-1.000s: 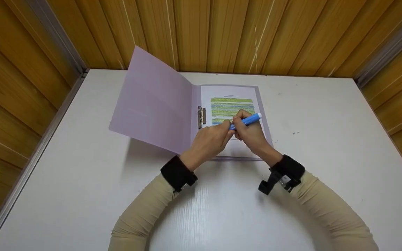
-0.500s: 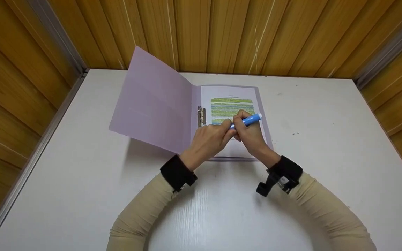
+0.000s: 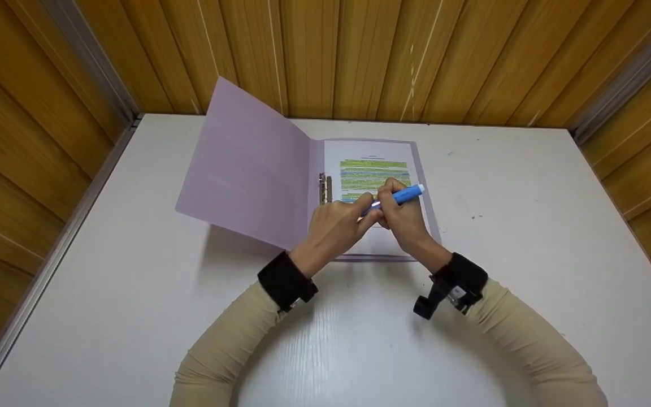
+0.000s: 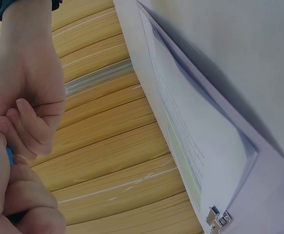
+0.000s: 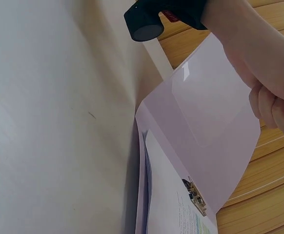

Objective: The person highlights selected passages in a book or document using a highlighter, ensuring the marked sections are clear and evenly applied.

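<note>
An open lilac folder [image 3: 246,169] lies on the white table [image 3: 133,294], its cover raised on the left. The clipped sheet [image 3: 373,169] carries green and blue highlighted lines. My right hand [image 3: 404,220] grips a blue marker [image 3: 403,195] over the sheet's lower half. My left hand [image 3: 337,226] meets it from the left and pinches the marker's near end, which the fingers hide. In the left wrist view a sliver of the blue marker [image 4: 9,156] shows between the curled fingers of both hands.
A metal clip [image 3: 325,189] holds the sheet at the folder's spine, and the same clip [image 5: 195,195] shows under the raised cover [image 5: 210,112]. Wooden panel walls [image 3: 359,56] close in the table at the back and on both sides.
My left hand has drawn slightly to the left along the marker's end. My right hand and the folder stay almost where they were.
</note>
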